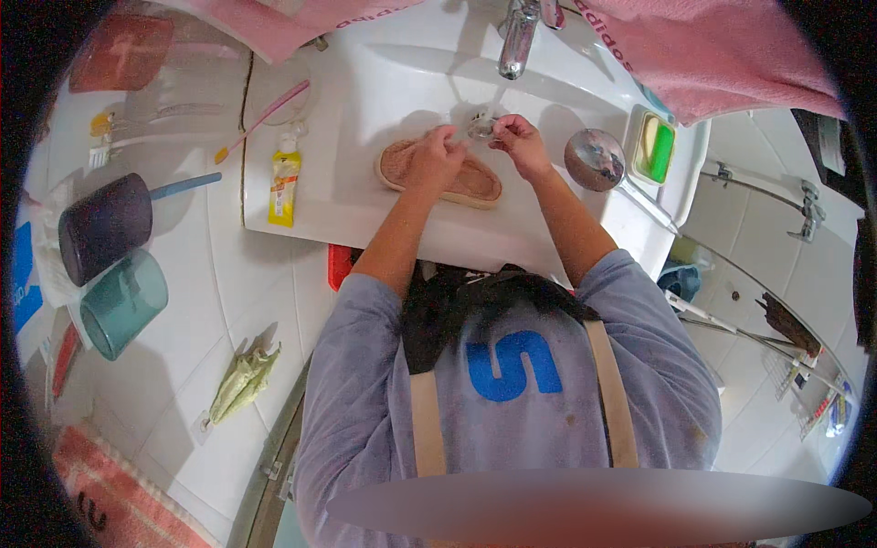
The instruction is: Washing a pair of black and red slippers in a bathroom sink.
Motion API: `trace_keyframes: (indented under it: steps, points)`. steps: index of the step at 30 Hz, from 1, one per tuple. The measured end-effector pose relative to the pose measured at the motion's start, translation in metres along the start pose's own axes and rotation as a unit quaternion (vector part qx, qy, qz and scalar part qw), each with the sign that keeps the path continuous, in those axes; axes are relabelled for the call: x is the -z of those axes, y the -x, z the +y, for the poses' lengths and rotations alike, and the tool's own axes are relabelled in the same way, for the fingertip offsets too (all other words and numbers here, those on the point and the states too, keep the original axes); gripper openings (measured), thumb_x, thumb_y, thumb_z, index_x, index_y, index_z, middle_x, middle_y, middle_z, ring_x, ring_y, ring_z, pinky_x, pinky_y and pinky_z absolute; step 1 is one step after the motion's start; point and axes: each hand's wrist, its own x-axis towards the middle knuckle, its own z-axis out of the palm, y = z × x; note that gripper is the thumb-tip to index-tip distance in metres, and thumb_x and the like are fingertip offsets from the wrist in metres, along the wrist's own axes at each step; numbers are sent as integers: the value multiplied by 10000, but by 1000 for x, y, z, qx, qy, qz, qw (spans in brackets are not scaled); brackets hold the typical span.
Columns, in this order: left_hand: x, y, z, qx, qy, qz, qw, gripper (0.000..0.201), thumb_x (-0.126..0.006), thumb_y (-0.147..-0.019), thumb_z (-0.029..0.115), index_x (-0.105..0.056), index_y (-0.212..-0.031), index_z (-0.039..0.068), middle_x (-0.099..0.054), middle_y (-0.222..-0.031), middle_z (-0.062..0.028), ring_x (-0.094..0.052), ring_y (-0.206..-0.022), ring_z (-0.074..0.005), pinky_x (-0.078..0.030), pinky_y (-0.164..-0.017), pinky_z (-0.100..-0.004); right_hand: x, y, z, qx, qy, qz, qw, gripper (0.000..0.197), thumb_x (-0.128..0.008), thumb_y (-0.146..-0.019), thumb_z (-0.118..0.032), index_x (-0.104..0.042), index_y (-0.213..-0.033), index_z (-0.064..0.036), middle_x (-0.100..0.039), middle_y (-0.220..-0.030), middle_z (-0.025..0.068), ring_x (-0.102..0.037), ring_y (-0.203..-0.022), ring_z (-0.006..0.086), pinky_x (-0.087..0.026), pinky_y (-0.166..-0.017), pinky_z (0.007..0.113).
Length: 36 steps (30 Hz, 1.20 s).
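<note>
A pinkish-brown slipper [473, 180] with a pale sole edge lies in the white washbasin [356, 119]. My left hand [437, 160] is over its middle, fingers curled inward. Whether it touches the slipper or holds anything is hidden. To the right, my right hand [519, 144] is closed in a pinch beside the metal drain [480, 124]. What lies between its fingertips is too small to make out. Above the drain, the chrome faucet [518, 46] points down into the basin, and a thin stream seems to fall from it.
A shower head [595, 160] lies on the basin's right side near a soap dish [654, 148] holding a green-and-yellow block. On the left ledge are a yellow tube [285, 187] and a pink toothbrush [279, 110]. Pink towels [722, 55] hang above; cups [105, 228] are at left.
</note>
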Motion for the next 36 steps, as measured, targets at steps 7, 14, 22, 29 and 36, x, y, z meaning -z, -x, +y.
trace_keyframes:
  steps: [7, 14, 22, 29, 36]
  points:
    - [-44, -19, 2, 152, 362, -26, 919, 233, -610, -870, 150, -591, -1064, 24, -639, -919, -92, -629, -766, -191, -519, -648, -303, -3, 13, -1, 77, 88, -26, 993, 82, -611, -840, -15, -545, -882, -41, -610, -927, 43, -581, -887, 143, -480, -791, 284]
    - [-49, -17, 1, 207, 516, -17, 831, 374, -536, -901, 92, -447, -1260, 34, -581, -1105, -105, -604, -964, -222, -512, -789, -351, -4, 11, 6, 163, 158, -19, 974, 77, -626, -825, -32, -569, -875, -45, -609, -956, 41, -579, -917, 140, -477, -803, 274]
    - [-45, -14, 11, 177, 644, -20, 744, 441, -548, -876, 44, -408, -1294, 51, -577, -1116, -100, -586, -994, -227, -491, -843, -410, -5, 16, -1, 137, 114, -66, 982, 135, -655, -792, -8, -554, -880, 2, -599, -992, 82, -603, -885, 160, -522, -729, 281]
    - [-46, -14, 10, 159, 644, -26, 748, 457, -539, -870, 32, -401, -1304, 67, -547, -1176, -97, -565, -1039, -225, -485, -877, -409, -19, 18, -18, 131, 47, 16, 990, 268, -644, -790, 35, -514, -1017, -20, -574, -880, 30, -574, -866, 120, -483, -784, 265]
    - [-42, -17, 16, 175, 644, 8, 744, 491, -480, -795, -48, -444, -1275, 47, -555, -1119, -89, -575, -1002, -219, -509, -853, -384, -18, 16, -20, 90, 99, -15, 991, 458, -626, -791, 35, -485, -1226, -1, -609, -986, 58, -574, -874, 131, -482, -802, 274]
